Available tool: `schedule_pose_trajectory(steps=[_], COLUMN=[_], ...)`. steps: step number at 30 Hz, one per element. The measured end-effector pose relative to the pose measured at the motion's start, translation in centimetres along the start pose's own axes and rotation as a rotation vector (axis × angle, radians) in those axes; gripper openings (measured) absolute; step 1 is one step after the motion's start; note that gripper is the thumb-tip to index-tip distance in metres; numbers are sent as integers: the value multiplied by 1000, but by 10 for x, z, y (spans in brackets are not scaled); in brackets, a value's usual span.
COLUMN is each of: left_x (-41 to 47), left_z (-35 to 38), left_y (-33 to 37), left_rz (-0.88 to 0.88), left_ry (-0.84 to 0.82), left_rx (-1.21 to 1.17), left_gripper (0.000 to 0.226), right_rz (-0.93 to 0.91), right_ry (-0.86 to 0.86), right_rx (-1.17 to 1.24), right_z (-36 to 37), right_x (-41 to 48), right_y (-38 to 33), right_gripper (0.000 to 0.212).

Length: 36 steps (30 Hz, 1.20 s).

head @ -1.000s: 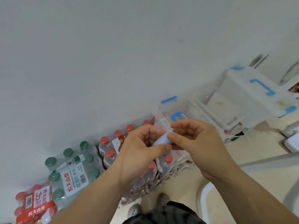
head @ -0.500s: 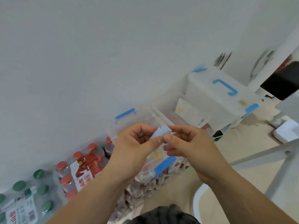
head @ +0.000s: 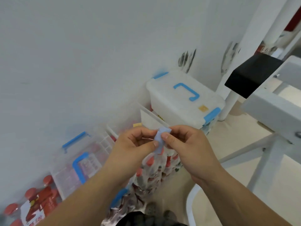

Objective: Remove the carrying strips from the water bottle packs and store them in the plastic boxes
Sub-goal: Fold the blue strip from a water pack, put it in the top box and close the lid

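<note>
Both hands hold a small pale blue carrying strip [head: 160, 141] in mid-air at the centre of the view. My left hand [head: 132, 149] pinches its lower part between thumb and fingers. My right hand [head: 187, 147] pinches its upper part. Below the hands sits a clear plastic box [head: 78, 162] with blue handle and clips, against the wall. A second plastic box [head: 182, 101] with a white lid and blue handle stands further right. Red-capped water bottle packs [head: 37, 204] lie at the lower left, and more bottles [head: 153, 168] show under my hands.
A white wall fills the upper left. A white table frame [head: 267, 115] with a black block [head: 250, 75] stands at the right, its legs reaching the beige floor. A white curved rim [head: 190, 204] is near my right forearm. My shoes show at the bottom.
The view has swung right: the green-capped pack has left the frame and the boxes have shifted left and down. Both hands still pinch the blue strip, now held a little higher.
</note>
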State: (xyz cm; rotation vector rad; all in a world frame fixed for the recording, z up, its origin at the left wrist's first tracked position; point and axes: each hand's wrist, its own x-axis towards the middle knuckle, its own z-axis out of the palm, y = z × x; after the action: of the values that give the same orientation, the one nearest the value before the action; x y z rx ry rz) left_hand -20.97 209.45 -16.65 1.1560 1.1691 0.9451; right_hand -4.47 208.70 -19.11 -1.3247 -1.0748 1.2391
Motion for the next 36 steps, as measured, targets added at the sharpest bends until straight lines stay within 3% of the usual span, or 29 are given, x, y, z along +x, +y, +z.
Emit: schedule_pose_trajectory(steps=[5, 16, 22, 25, 31, 36], left_x=[47, 136, 159, 168, 177, 177], left_z=[14, 44, 64, 76, 85, 96], left_y=[7, 16, 3, -3, -21, -32], left_rz=[-29, 135, 360, 390, 476, 508], left_ry=[-195, -365, -475, -539, -411, -345], left_rx=[209, 479, 988, 1255, 1183, 1131], left_gripper=[23, 26, 50, 65, 54, 66], right_rz=[13, 97, 83, 48, 39, 25], right_ry=[118, 469, 474, 407, 374, 424], right_rx=[-141, -205, -394, -480, -426, -396], right_z=[-27, -90, -113, -120, -132, -143], right_x=[24, 49, 58, 67, 78, 85], right_y=[7, 16, 22, 21, 39, 47], right_gripper=[10, 8, 14, 16, 18, 22])
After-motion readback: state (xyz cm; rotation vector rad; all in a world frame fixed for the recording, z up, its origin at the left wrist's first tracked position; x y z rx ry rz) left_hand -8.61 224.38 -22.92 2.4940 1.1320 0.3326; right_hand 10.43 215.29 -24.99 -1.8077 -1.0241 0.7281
